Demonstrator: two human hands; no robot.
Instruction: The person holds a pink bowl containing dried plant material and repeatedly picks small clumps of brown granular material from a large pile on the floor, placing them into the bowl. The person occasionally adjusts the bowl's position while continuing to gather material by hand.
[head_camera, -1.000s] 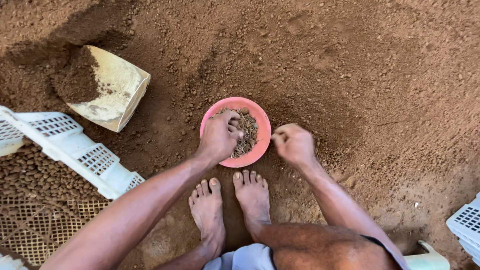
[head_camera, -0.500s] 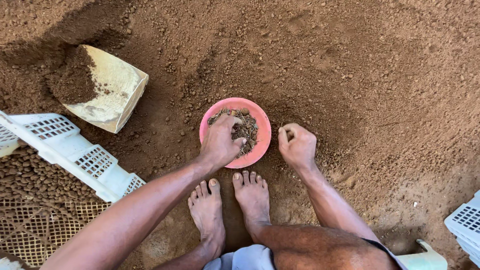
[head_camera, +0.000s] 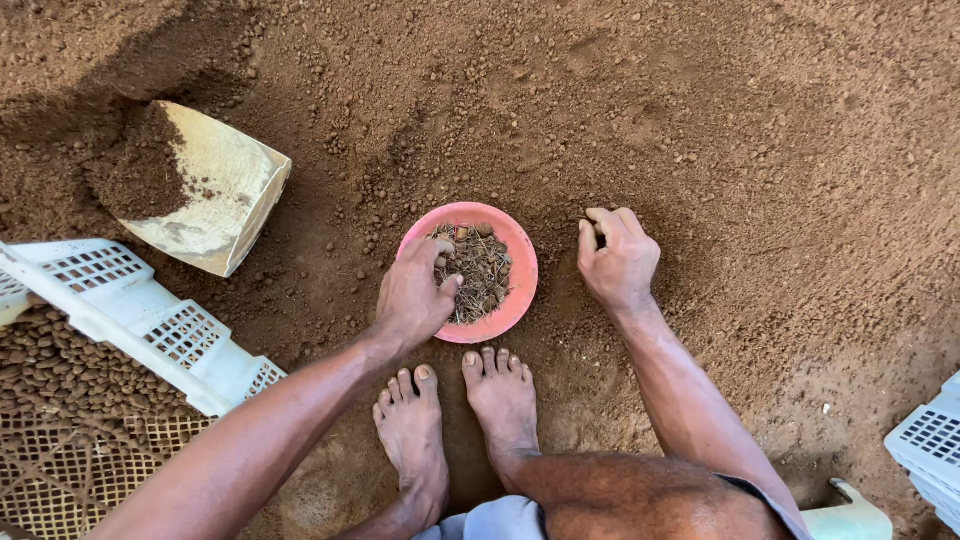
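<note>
While your left hand (head_camera: 415, 295) rests open in the partly filled pink bowl (head_camera: 520, 270), your right hand (head_camera: 620, 260) pinches closed on the soil (head_camera: 750, 150)

Frame centre: pink bowl (head_camera: 505, 300) of dry debris on bare soil (head_camera: 760, 120). Left hand (head_camera: 413, 296) rests on its left rim, fingers inside. Right hand (head_camera: 618, 258) curled on the soil just right of the bowl, apart from it. Bare feet (head_camera: 460, 420) below. Soil-filled scoop (head_camera: 205, 195) upper left, white crate (head_camera: 130, 315) left edge.
</note>
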